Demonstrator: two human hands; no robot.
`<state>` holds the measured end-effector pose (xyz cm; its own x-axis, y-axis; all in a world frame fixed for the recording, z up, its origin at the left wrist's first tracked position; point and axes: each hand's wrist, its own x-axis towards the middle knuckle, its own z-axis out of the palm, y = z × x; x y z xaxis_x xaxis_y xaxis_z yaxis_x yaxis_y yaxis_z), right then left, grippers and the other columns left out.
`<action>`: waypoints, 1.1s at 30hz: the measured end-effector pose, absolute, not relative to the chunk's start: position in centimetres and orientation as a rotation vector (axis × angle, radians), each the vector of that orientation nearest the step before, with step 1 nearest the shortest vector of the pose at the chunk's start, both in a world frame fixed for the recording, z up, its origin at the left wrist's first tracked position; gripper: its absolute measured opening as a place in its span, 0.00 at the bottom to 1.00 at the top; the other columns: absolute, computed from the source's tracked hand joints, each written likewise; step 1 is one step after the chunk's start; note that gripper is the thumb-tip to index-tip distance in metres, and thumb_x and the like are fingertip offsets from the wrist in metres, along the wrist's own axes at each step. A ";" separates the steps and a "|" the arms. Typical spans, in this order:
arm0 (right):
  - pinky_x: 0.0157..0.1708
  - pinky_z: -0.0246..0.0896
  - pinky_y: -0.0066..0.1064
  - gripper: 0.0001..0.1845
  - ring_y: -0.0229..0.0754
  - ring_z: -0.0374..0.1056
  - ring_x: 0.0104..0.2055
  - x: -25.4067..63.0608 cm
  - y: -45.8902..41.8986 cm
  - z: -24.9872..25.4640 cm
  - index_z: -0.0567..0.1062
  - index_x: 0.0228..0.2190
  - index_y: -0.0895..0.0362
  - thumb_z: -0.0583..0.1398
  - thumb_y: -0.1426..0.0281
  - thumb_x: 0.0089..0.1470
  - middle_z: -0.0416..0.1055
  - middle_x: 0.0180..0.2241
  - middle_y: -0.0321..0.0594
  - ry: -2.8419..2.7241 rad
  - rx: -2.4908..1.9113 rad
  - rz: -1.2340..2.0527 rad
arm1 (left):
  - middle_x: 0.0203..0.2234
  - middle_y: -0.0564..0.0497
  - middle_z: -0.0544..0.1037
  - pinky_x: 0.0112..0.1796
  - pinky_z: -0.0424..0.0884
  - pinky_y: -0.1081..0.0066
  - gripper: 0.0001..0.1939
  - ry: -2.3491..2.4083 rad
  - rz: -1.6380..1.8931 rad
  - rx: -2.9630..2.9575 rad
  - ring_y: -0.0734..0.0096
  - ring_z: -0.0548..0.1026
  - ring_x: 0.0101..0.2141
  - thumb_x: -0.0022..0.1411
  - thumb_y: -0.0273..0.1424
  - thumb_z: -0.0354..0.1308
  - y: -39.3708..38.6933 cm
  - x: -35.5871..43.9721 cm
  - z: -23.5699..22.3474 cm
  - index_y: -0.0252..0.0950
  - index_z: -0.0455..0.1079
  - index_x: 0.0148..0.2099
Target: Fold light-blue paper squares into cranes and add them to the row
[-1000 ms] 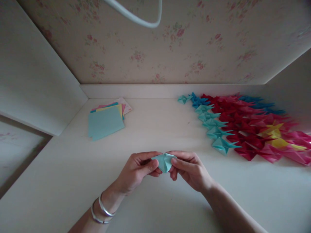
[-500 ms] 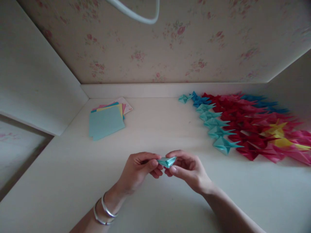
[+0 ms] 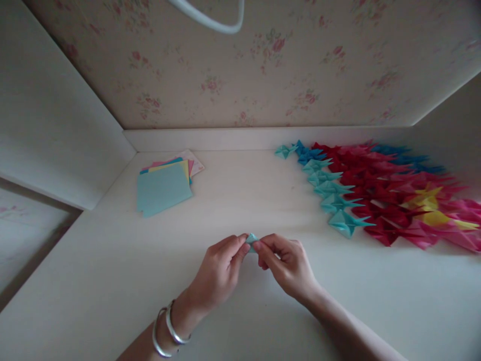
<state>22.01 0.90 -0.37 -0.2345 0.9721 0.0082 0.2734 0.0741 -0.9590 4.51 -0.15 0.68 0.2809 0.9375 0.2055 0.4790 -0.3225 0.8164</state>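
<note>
A small folded piece of light teal origami paper [image 3: 251, 240] is pinched between both hands over the white tabletop. My left hand [image 3: 221, 268], with two silver bangles [image 3: 171, 328] at the wrist, grips its left side between thumb and fingers. On the right side, my right hand [image 3: 287, 263] pinches it with thumb and forefinger. Fingertips cover much of the paper, so only its peaked top and a bit below show. Nearest on the right is a row of folded teal paper figures [image 3: 344, 223].
Many red and pink folded paper figures [image 3: 387, 210] spread over the right side, with some yellow [image 3: 428, 200] and blue [image 3: 409, 159] ones. A stack of square coloured paper [image 3: 164, 190] lies at the back left. A white cable [image 3: 210, 22] hangs before the flowered wall.
The folded paper has been turned, and less of it shows. Both hands have closed in tighter, with the left thumb and the right fingers now pinching near its middle.
</note>
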 end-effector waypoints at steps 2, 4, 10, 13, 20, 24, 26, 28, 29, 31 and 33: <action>0.24 0.62 0.26 0.16 0.38 0.70 0.24 22.0 1.0 -0.4 0.76 0.28 0.57 0.58 0.59 0.61 0.73 0.21 0.37 -1.600 -1.227 1.269 | 0.29 0.50 0.75 0.34 0.67 0.74 0.12 1.241 0.917 1.930 0.71 0.73 0.30 0.72 0.29 0.46 -0.2 4.5 0.8 0.35 0.70 0.39; 0.26 0.64 0.27 0.17 0.38 0.70 0.26 21.9 1.0 -0.4 0.76 0.31 0.57 0.56 0.58 0.63 0.74 0.23 0.38 -1.596 -1.188 1.330 | 0.30 0.50 0.75 0.35 0.66 0.74 0.11 1.235 0.916 1.912 0.71 0.73 0.31 0.72 0.29 0.46 -0.3 4.6 0.9 0.36 0.69 0.40; 0.24 0.58 0.25 0.19 0.34 0.64 0.22 21.7 0.7 -0.1 0.71 0.25 0.57 0.52 0.64 0.66 0.68 0.20 0.35 -1.738 -1.163 1.197 | 0.28 0.52 0.75 0.32 0.65 0.73 0.10 1.254 0.827 1.808 0.71 0.73 0.28 0.73 0.31 0.44 -0.9 4.8 0.5 0.37 0.65 0.41; 0.24 0.56 0.25 0.17 0.33 0.62 0.22 21.5 0.6 -0.2 0.70 0.25 0.57 0.52 0.67 0.65 0.67 0.21 0.34 -1.813 -1.090 1.167 | 0.23 0.54 0.74 0.27 0.62 0.73 0.08 1.316 0.830 1.834 0.71 0.72 0.24 0.72 0.33 0.45 -1.2 5.0 0.2 0.38 0.63 0.43; 0.30 0.65 0.27 0.14 0.37 0.71 0.27 21.1 0.6 -0.2 0.71 0.35 0.58 0.52 0.63 0.66 0.73 0.25 0.38 -1.670 -1.008 1.552 | 0.19 0.57 0.70 0.25 0.63 0.76 0.16 1.275 0.888 1.521 0.74 0.70 0.22 0.74 0.37 0.41 -0.8 5.3 0.7 0.39 0.61 0.34; 0.28 0.66 0.28 0.15 0.38 0.72 0.26 21.0 0.3 0.1 0.70 0.35 0.58 0.51 0.62 0.67 0.73 0.23 0.38 -1.650 -0.983 1.586 | 0.17 0.58 0.68 0.24 0.64 0.76 0.14 1.263 0.912 1.510 0.74 0.69 0.20 0.73 0.37 0.43 -0.8 5.2 0.4 0.39 0.62 0.34; 0.28 0.66 0.28 0.15 0.37 0.71 0.25 20.9 0.2 0.2 0.70 0.34 0.58 0.51 0.62 0.67 0.73 0.22 0.37 -1.644 -0.991 1.588 | 0.16 0.58 0.68 0.24 0.63 0.76 0.14 1.276 0.929 1.522 0.74 0.69 0.19 0.73 0.36 0.44 -0.9 5.2 0.3 0.39 0.63 0.34; 0.27 0.65 0.27 0.16 0.37 0.71 0.24 20.8 0.2 0.1 0.71 0.33 0.58 0.51 0.62 0.67 0.72 0.21 0.36 -1.630 -1.009 1.589 | 0.16 0.58 0.67 0.24 0.62 0.77 0.15 1.312 0.943 1.526 0.75 0.67 0.19 0.72 0.36 0.45 -0.9 5.2 0.2 0.39 0.63 0.33; 0.26 0.65 0.27 0.16 0.37 0.70 0.23 20.8 0.3 0.0 0.71 0.32 0.58 0.51 0.61 0.67 0.72 0.21 0.36 -1.613 -1.019 1.593 | 0.16 0.58 0.67 0.23 0.61 0.77 0.15 1.329 0.948 1.518 0.75 0.67 0.19 0.72 0.36 0.45 -0.8 5.2 0.3 0.38 0.63 0.32; 0.26 0.65 0.27 0.17 0.36 0.70 0.23 20.8 0.5 -0.2 0.71 0.31 0.58 0.52 0.61 0.67 0.72 0.22 0.36 -1.553 -1.030 1.604 | 0.17 0.58 0.66 0.22 0.59 0.77 0.16 1.344 0.950 1.485 0.76 0.65 0.19 0.72 0.38 0.45 -0.6 5.2 0.4 0.38 0.64 0.32; 0.26 0.65 0.27 0.18 0.35 0.70 0.24 20.8 0.8 -0.4 0.72 0.32 0.58 0.52 0.60 0.66 0.72 0.24 0.36 -1.460 -1.031 1.610 | 0.17 0.59 0.64 0.21 0.58 0.77 0.16 1.339 0.940 1.445 0.77 0.63 0.19 0.72 0.39 0.45 -0.4 5.0 0.4 0.37 0.68 0.36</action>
<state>20.81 0.85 -0.43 -0.4213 0.9022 -0.0918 0.0031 -0.0999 -0.9950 4.99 -0.44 0.45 0.1158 0.9918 -0.0536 0.2868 0.0183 0.9578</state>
